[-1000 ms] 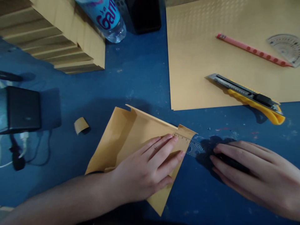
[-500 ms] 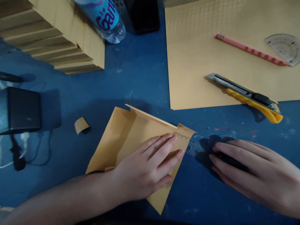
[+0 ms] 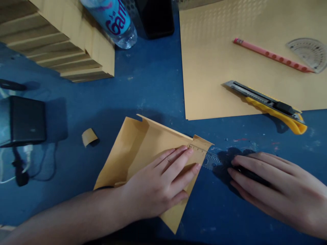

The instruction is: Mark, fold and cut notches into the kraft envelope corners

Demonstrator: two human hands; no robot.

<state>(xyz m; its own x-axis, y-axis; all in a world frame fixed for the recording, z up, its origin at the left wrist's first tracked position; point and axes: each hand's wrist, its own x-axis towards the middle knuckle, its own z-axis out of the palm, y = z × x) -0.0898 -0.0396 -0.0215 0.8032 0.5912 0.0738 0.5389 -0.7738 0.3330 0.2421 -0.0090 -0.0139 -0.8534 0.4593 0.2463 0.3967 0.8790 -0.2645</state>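
A folded piece of brown paper (image 3: pixel 112 153) lies tilted on the blue table, with raised flaps along its far edge. My left hand (image 3: pixel 166 180) rests flat on it, fingers stretched out and fingertips at a clear plastic ruler (image 3: pixel 211 161). The ruler lies across the paper's right edge, its right part lost in shadow. Just right of it, my right hand (image 3: pixel 276 187) is closed with fingers curled around a black object (image 3: pixel 251 175), mostly hidden. Part of a dark band (image 3: pixel 104 187) shows by my left wrist.
Large brown sheets (image 3: pixel 209 68) at upper right carry a yellow cutter knife (image 3: pixel 268 103), blade out, a pink pencil (image 3: pixel 273 55) and a protractor (image 3: pixel 309 52). Upper left are stacked folded paper pieces (image 3: pixel 76 37), a bottle (image 3: pixel 116 23) and a phone (image 3: pixel 155 17). A paper scrap (image 3: pixel 89 136) and black box (image 3: pixel 25 119) lie left.
Both hands, the ruler and the folded paper look the same. The view has shifted very slightly.
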